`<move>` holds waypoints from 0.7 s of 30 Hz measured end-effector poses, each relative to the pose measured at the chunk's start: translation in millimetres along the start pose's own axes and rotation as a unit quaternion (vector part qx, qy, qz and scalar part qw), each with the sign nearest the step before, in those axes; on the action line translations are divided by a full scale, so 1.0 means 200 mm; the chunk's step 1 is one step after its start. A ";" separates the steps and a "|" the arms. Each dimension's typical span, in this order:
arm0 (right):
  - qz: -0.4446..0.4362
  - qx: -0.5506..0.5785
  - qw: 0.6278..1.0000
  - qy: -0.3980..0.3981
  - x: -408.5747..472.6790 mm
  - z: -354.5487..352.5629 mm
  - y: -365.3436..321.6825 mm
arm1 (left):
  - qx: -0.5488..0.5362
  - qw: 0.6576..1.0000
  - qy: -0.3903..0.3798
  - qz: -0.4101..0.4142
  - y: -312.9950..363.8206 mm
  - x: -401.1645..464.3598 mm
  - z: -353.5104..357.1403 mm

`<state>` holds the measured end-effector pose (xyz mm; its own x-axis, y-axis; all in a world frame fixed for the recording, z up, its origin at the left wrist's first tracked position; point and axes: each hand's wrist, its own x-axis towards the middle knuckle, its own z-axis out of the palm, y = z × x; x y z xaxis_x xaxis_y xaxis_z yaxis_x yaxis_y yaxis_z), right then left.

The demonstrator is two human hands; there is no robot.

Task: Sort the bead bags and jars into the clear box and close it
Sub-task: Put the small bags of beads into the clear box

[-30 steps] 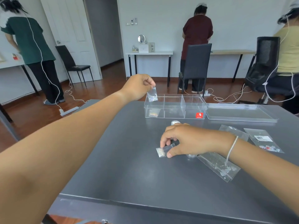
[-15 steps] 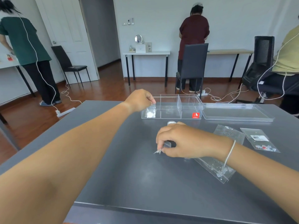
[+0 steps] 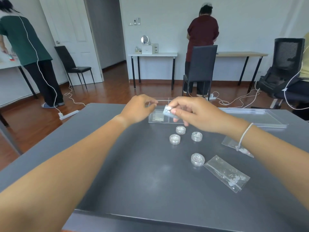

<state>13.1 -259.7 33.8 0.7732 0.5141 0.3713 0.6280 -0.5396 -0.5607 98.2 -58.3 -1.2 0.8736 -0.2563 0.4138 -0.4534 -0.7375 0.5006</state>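
Observation:
The clear box [image 3: 153,121] stands open at the far side of the grey table, with small bead bags [image 3: 158,116] lying in its left compartment. My right hand [image 3: 197,114] holds a small bead bag [image 3: 167,111] just above the box. My left hand [image 3: 139,108] hovers at the box's left end, fingers loosely curled, holding nothing. Several small round bead jars [image 3: 181,130] stand on the table in front of the box; another jar [image 3: 197,159] sits nearer me. A long bead bag [image 3: 225,173] lies beside it. Another bag [image 3: 234,144] is partly hidden under my right wrist.
The box's clear lid [image 3: 260,117] lies flat to the right of the box. Three people stand or sit at other tables behind. Chairs [image 3: 200,67] and white cables on the wooden floor lie beyond the table's far edge.
My left hand let its bag go into the left compartment. My right hand lifted a small bag off the table and carried it up to the box, uncovering the jars.

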 end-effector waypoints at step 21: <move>0.159 -0.108 0.979 -0.067 0.47 -0.01 0.19 | -0.054 0.997 0.058 -0.021 -0.09 -0.14 0.08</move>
<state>109.8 -232.8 50.0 0.9231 0.3726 0.0954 0.3732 -0.8078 -0.4563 84.6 -47.6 -34.1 0.8686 -0.1470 0.4731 -0.4384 -0.6728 0.5959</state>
